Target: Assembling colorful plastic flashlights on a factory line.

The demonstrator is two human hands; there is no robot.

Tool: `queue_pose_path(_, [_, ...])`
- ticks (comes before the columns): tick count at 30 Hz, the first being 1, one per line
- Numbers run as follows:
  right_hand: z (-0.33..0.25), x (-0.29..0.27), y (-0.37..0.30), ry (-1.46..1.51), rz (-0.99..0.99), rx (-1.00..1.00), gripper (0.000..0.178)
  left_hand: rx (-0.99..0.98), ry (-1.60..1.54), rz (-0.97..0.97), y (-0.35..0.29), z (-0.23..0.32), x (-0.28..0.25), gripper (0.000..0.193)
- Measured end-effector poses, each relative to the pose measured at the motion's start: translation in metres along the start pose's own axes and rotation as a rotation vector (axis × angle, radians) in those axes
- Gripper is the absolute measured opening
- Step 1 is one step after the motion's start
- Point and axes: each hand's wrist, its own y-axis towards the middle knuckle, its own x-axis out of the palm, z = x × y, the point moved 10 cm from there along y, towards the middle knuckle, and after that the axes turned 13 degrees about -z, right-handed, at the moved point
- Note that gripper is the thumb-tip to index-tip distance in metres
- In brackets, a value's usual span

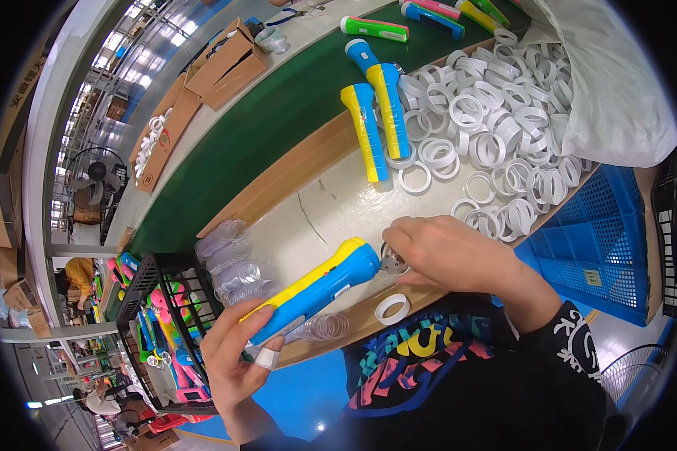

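My left hand (241, 353), with white tape on one finger, is closed round the handle of a yellow and blue flashlight (316, 289). The flashlight lies slantwise, its wide head toward my right hand. My right hand (444, 252) pinches a round silvery disc (393, 260) just beside that head; its fingers partly hide the disc. Below the right hand, a loose white ring (392, 309) rests at the near edge of the work tray. Farther off, two more yellow and blue flashlights (365, 134) (389, 109) lie side by side against the heap of white rings (496, 113).
Stacks of clear round lenses (237, 259) stand at the tray's left end. A black crate (139, 331) of colourful parts is at the left, a blue crate (594, 240) at the right. Beyond the cardboard edge runs a green belt (226, 150) carrying flashlights (374, 28). A white sack (617, 83) borders the rings.
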Motion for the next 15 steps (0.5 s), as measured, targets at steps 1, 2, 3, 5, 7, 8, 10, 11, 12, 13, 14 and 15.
queue_pose_path(1, [0.001, 0.000, -0.001, -0.001, 0.007, 0.005, 0.030, 0.016, -0.005, -0.004, 0.000, 0.002, -0.001, 0.039])
queue_pose_path(2, [0.001, 0.000, -0.002, 0.002, 0.009, 0.004, 0.030, 0.031, -0.011, -0.008, 0.000, 0.005, -0.001, 0.039])
queue_pose_path(3, [0.002, 0.001, -0.002, 0.018, 0.006, -0.004, 0.034, 0.029, -0.009, -0.010, 0.000, 0.006, -0.002, 0.039])
queue_pose_path(5, [0.000, -0.001, -0.003, 0.034, 0.000, -0.012, 0.040, 0.062, -0.025, -0.033, 0.000, 0.010, -0.001, 0.040])
queue_pose_path(7, [-0.012, -0.002, -0.004, 0.209, -0.079, -0.064, 0.059, 0.062, -0.053, -0.065, 0.009, 0.007, 0.008, 0.040])
queue_pose_path(8, [-0.009, 0.000, -0.004, 0.208, -0.079, -0.068, 0.059, 0.064, -0.081, -0.096, 0.012, 0.003, 0.015, 0.041])
queue_pose_path(10, [-0.006, -0.007, -0.009, 0.321, 0.087, -0.213, 0.073, 0.049, -0.099, -0.100, 0.006, -0.010, 0.020, 0.045])
queue_pose_path(11, [-0.005, -0.005, -0.008, 0.319, 0.086, -0.211, 0.073, -0.047, -0.218, -0.143, 0.006, -0.023, 0.027, 0.047])
queue_pose_path(12, [-0.005, -0.007, -0.009, 0.451, 0.114, -0.267, 0.072, -0.144, -0.338, -0.185, 0.004, -0.036, 0.036, 0.049])
queue_pose_path(13, [-0.006, -0.006, -0.010, 0.586, 0.141, -0.321, 0.071, -0.274, -0.603, -0.156, -0.006, -0.055, 0.052, 0.053])
queue_pose_path(14, [-0.008, -0.002, -0.009, 0.593, 0.203, -0.383, 0.062, -0.341, -0.743, -0.211, -0.009, -0.065, 0.074, 0.053])
queue_pose_path(15, [-0.009, 0.008, -0.006, 0.587, 0.207, -0.377, 0.062, -0.408, -0.882, -0.267, -0.010, -0.070, 0.093, 0.053])
